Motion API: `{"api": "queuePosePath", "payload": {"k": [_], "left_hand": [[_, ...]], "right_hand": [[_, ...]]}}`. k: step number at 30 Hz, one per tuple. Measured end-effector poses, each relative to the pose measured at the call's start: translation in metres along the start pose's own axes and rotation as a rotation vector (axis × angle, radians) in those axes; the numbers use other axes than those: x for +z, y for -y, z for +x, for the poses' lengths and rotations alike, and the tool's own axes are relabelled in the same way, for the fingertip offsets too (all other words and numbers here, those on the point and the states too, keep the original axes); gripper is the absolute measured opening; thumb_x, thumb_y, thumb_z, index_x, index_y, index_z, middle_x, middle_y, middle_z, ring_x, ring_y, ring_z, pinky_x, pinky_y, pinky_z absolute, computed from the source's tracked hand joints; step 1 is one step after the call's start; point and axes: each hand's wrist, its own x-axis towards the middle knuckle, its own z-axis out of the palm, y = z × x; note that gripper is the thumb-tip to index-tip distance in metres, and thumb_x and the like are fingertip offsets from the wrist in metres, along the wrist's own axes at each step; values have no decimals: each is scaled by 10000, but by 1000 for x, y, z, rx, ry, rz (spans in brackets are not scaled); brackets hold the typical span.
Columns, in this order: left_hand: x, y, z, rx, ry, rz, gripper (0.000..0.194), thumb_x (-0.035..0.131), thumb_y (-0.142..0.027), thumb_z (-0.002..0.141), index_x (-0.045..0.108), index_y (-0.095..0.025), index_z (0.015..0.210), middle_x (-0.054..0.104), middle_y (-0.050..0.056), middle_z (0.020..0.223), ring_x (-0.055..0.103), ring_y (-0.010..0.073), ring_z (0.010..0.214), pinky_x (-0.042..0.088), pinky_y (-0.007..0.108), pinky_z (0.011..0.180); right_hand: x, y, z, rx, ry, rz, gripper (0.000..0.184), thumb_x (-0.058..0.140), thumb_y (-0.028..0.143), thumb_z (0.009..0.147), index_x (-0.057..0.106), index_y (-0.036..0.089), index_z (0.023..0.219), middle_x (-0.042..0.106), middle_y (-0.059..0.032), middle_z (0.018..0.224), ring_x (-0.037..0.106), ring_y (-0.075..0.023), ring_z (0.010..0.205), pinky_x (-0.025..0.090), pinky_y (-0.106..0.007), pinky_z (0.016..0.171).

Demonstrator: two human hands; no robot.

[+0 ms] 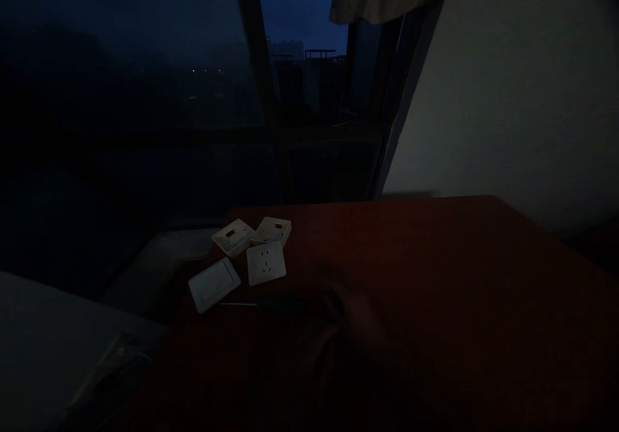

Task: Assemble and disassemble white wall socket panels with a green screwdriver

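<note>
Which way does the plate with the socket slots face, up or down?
Face up: the socket plate shows its dark pin slots to the camera.

no legible text, labels or numbers

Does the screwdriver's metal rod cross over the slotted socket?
No, the metal rod shows below the socket in the picture, its tip by the edge of the white switch.
</note>
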Motion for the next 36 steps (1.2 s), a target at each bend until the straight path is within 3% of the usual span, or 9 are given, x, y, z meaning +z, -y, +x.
{"api": "queuePosePath", "payload": {"k": [2, 4, 8, 11, 16, 36], "left_hand": [[-11, -11, 1, 32, 48, -17, 261, 500, -271, 840, 657, -346, 1035, 672, 32, 1059, 618, 269, 958, 494, 403, 842], [-12, -28, 16, 37, 190, -69, 241, 476, -240, 863, 635, -299, 1034, 666, 34, 1046, 616, 235, 923, 479, 346, 793], [5, -46, 59, -30, 201, -228, 171, 438, -250, 892, 609, -236, 893, 650, 11, 836, 603, 179, 766, 428, 272, 686], [25, -34, 73, -75, 194, -402, 249, 386, -307, 930, 593, -210, 831, 638, 5, 803, 590, 161, 742, 411, 249, 665], [45, -5, 67, -112, 121, -462, 282, 368, -312, 931, 557, -190, 761, 604, 7, 757, 558, 161, 726, 411, 245, 667], [52, 3, 67, -129, 104, -497, 278, 365, -329, 931, 572, -194, 804, 620, 9, 802, 566, 166, 746, 408, 250, 690]], "right_hand": [[-12, -10, -2, 69, -68, 59, 261, 481, 270, 867, 661, 196, 1040, 683, -86, 1077, 617, -227, 991, 458, -359, 888], [-22, -18, -3, 116, -127, 97, 275, 425, 316, 890, 657, 180, 951, 697, -79, 935, 643, -209, 856, 495, -320, 768], [-34, -26, 0, 166, -229, 159, 325, 350, 342, 892, 614, 179, 797, 658, -46, 753, 625, -191, 714, 493, -280, 642], [-33, -29, 1, 166, -269, 154, 308, 361, 332, 874, 607, 181, 765, 654, -47, 754, 617, -190, 728, 481, -282, 678], [-26, -26, 0, 141, -264, 83, 273, 407, 332, 875, 582, 196, 716, 630, -31, 701, 573, -162, 640, 422, -260, 600], [-21, -31, 4, 92, -270, 32, 297, 365, 319, 898, 561, 198, 711, 625, -24, 687, 568, -144, 618, 406, -245, 575]]}}
